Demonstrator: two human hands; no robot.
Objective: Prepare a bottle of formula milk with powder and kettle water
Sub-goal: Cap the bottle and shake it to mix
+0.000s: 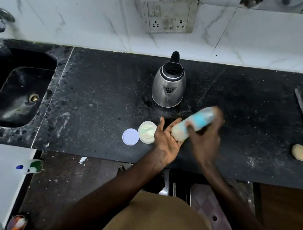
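The bottle (193, 125) lay tilted and blurred above the near part of the counter (92, 98). Its pale end touched the palm of the left hand (167, 137), whose fingers were spread straight. The right hand (204, 139) gripped the bottle's middle. Just left stood an uncovered powder tub (146, 132) beside its lid (130, 136). The kettle (169, 84) stood farther back and the sink (17, 90) lay far left.
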